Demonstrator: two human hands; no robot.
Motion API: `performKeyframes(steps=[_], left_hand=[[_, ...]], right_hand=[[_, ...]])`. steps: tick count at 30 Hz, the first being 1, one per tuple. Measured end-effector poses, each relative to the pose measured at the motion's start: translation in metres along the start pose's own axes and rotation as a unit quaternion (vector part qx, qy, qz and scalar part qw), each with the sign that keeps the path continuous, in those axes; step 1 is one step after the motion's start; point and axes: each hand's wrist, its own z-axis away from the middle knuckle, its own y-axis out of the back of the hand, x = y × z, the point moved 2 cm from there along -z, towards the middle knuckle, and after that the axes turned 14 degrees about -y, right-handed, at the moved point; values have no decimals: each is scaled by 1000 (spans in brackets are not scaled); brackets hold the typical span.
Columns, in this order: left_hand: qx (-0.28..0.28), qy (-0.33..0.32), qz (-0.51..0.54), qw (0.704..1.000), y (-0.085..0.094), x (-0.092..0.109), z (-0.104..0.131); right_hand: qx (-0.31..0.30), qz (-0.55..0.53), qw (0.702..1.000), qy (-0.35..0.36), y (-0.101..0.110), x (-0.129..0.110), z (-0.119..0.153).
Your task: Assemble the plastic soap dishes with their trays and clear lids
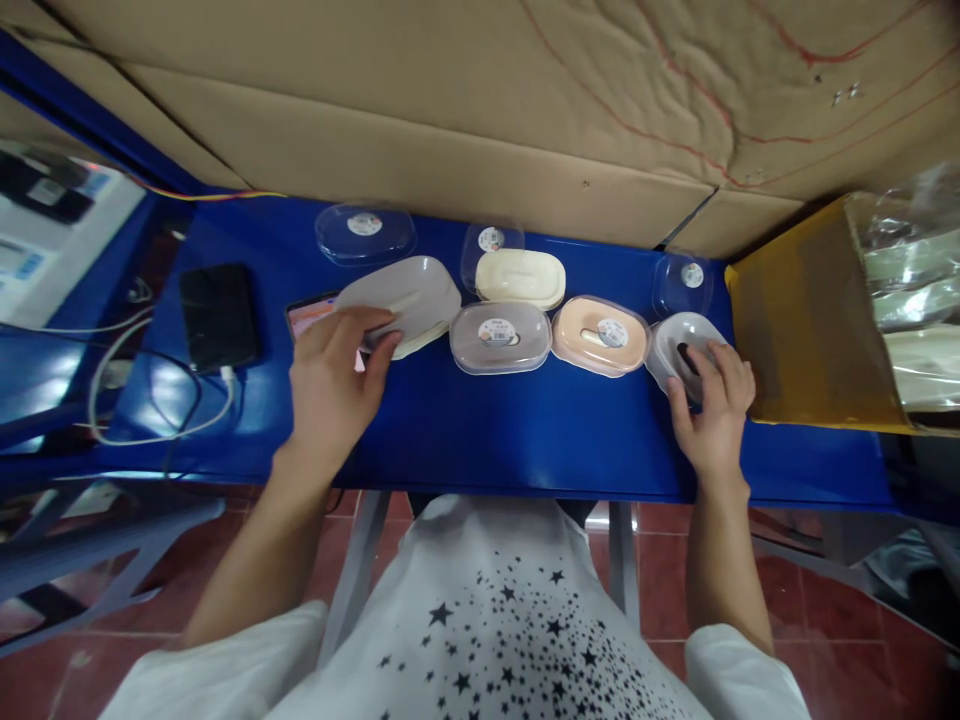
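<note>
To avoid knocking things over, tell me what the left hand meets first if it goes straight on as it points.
The grey oval dish, which the left hand seems to touch; past it, the clear-lidded grey box looks next, though depth is unclear.

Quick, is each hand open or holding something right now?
Left hand: closed on a grey oval piece.
Right hand: curled over a grey dish; whether it grips cannot be told.

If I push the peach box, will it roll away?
Probably not: the peach box looks low and longish, so tipping or rolling seems unlikely. It might slide easily, since the table looks smooth and shiny. Pushed toward the right hand, it'd likely bump the grey dish.
</note>
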Motion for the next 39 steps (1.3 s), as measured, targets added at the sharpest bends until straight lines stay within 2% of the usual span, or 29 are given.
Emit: performKeyframes(steps=[3, 5, 8, 11, 14, 16, 19, 23, 27, 32, 36, 39], left_hand=[[54, -18, 13, 998, 6, 12, 6], [67, -53, 28, 996, 10, 27, 13], [36, -131, 61, 989, 9, 55, 29], [-22, -211, 102, 972, 0, 83, 50], [-63, -243, 131, 959, -12, 96, 66], [-74, -242, 143, 957, -19, 96, 72], [-91, -243, 153, 953, -27, 90, 75], [-99, -258, 139, 951, -32, 82, 69], [-88, -224, 120, 963, -28, 70, 50], [-92, -203, 108, 969, -22, 61, 33], [-151, -221, 138, 954, -32, 68, 44], [-167, -222, 147, 949, -39, 73, 55]], right_hand=[[2, 6, 1000, 1, 0, -10, 2], [-5, 6, 1000, 15, -1, -24, 6], [-30, 1, 999, 44, -4, -54, 18], [-75, -14, 994, 78, -4, -87, 34], [-144, -35, 976, 159, -1, -114, 51], [-192, -50, 958, 209, 2, -126, 59], [-226, -77, 942, 236, 4, -131, 63], [-208, -101, 947, 222, 6, -125, 61], [-202, -153, 951, 178, 6, -120, 57], [-225, -178, 942, 175, -6, -132, 59], [-242, -144, 940, 191, -12, -137, 60], [-259, -114, 940, 190, -13, -133, 56]])
